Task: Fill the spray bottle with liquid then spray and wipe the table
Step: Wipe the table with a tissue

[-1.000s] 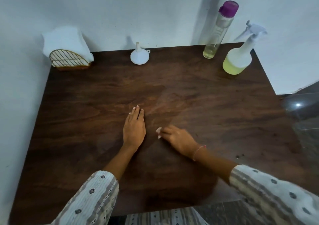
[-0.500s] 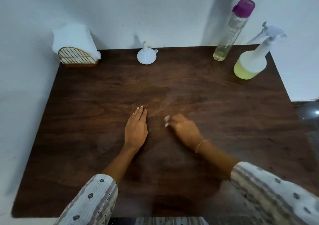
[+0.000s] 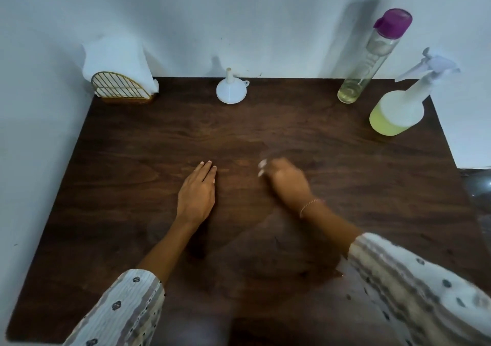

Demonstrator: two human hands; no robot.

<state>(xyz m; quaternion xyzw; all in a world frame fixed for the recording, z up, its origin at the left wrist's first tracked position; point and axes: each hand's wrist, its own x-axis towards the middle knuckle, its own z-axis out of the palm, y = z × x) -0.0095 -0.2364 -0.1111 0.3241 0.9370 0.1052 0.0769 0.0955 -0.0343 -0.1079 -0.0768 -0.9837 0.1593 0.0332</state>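
One dark wood-grain desk (image 3: 332, 143) carries four standing things along its back edge, and two hands rest near its middle. Taking the funnel (image 3: 230, 90) as the landmark: well to its left, in the back corner, stands one napkin holder (image 3: 120, 88) — a gold wire arch on a base, with white paper napkins (image 3: 114, 56) rising out of it. The funnel itself is one small white plastic cone, set mouth-down with its spout pointing up and a small tab at its rim. Well to its right stands one tall, clear, cylindrical bottle (image 3: 370, 61) with a purple cap and a little pale yellow liquid at the bottom. Farther right again, near the desk's far right corner, is the one spray bottle (image 3: 401, 106) — translucent white plastic, rounded body, white trigger head, yellow-green liquid filling its lower part.

In front of the funnel, well apart from it, the left hand (image 3: 198, 194) lies flat on the desk, fingers straight and together. To the right of that, the right hand (image 3: 285, 181) is blurred; its fingers curl over a small white wad of tissue (image 3: 262, 166) pressed to the wood, only a scrap of it showing. A thin bracelet (image 3: 309, 205) circles that wrist. Both sleeves (image 3: 127, 311) are pale, striped and dotted cloth. Nothing stands between the hands and the bottles.
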